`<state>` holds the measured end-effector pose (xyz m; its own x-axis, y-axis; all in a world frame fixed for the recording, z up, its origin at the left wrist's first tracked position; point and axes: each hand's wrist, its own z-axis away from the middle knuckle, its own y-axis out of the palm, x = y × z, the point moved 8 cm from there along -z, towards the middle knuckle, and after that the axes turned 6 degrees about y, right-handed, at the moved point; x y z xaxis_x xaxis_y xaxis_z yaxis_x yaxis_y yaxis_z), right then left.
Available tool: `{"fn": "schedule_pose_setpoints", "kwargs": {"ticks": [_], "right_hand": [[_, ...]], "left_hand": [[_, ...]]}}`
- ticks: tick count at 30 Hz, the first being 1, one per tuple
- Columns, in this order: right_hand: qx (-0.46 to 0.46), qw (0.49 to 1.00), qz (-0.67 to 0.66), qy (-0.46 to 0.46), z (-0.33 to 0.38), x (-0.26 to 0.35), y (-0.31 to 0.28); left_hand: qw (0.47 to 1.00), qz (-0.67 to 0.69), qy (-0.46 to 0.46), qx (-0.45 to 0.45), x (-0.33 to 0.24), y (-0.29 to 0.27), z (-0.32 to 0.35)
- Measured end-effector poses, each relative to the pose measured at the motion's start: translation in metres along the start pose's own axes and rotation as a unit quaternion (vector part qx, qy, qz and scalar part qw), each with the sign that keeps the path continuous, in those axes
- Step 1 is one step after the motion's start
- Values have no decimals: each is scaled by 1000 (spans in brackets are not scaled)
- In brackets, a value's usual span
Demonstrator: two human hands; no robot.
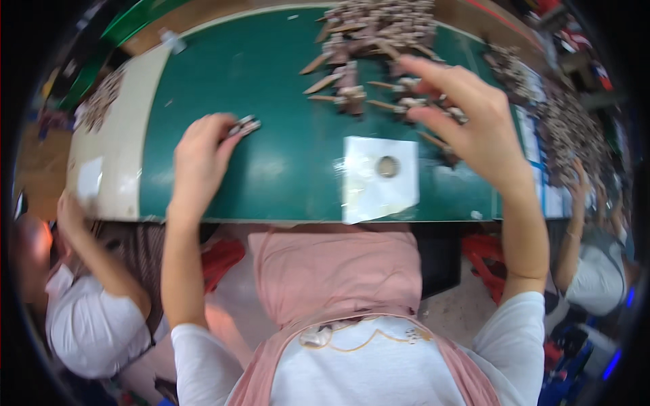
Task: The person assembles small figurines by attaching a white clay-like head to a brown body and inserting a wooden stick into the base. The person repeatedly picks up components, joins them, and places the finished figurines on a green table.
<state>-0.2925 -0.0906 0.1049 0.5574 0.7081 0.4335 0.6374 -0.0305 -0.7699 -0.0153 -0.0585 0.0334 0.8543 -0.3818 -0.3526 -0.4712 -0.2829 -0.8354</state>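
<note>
Over the left part of the green tabletop, my left hand [201, 157] pinches a small piece [244, 126], whitish and dark, between thumb and fingertips. Its exact kind is too blurred to tell. My right hand [474, 115] is on the right side, thumb and forefinger spread apart above several small pale-and-brown pieces [405, 105] with pointed wooden-looking tips. Part of these pieces is hidden behind the hand. Left of it stands a similar cluster [350, 95] with tan pointed sticks [321, 84].
A white sheet [362, 193] with a round grey-brown disc [387, 166] lies near the front edge of the green table [271, 183]. A large heap [389, 24] of similar pieces is at the back. Other people's arms [112, 271] appear left and right, beside more heaps [572, 128].
</note>
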Motion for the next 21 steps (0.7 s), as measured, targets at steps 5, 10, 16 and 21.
{"fn": "schedule_pose_setpoints", "kwargs": {"ticks": [5,10,16,21], "right_hand": [[-102,983,75,134,37,-80,-49],[-245,887,285,266,81,-231,-115],[-100,812,517,250,34,-244,-95],[-52,843,456,280,25,-244,-89]], "left_hand": [[994,31,-96,38,11,1,17],[996,-74,54,-5,-41,5,21],[994,-10,108,11,-59,11,28],[995,56,-1,87,-44,15,13]]}}
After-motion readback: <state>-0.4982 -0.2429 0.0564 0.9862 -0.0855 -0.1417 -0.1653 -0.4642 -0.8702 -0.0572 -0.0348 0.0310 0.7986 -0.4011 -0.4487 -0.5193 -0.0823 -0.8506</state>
